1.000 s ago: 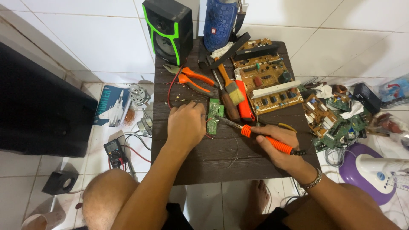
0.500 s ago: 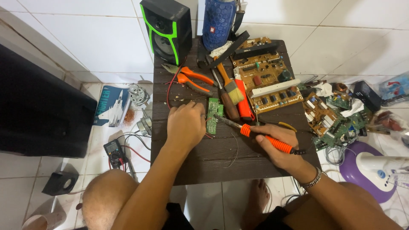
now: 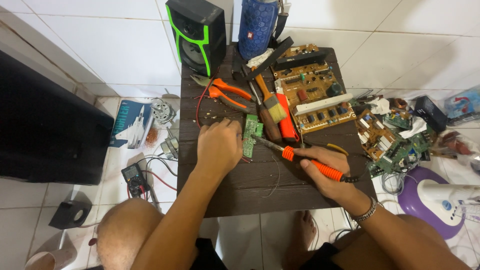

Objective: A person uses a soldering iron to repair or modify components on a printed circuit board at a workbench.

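Observation:
A small green circuit board [image 3: 251,134] lies on the dark wooden table [image 3: 260,190]. My left hand [image 3: 219,146] rests beside it, fingers curled against the board's left edge; what it pinches is hidden. My right hand [image 3: 325,170] grips an orange-handled soldering iron [image 3: 300,157], whose tip touches the board's right side. A thin wire trails on the table below the board.
Orange pliers [image 3: 227,95], a paintbrush [image 3: 269,102], a red tool and a large brown circuit board [image 3: 312,95] fill the table's far half. A black-green speaker [image 3: 196,32] and blue cylinder speaker [image 3: 257,25] stand behind. A multimeter [image 3: 134,177] lies on the floor left, boards and a fan base right.
Both hands have stayed on the board and the iron; the iron tip shifted only slightly on the board.

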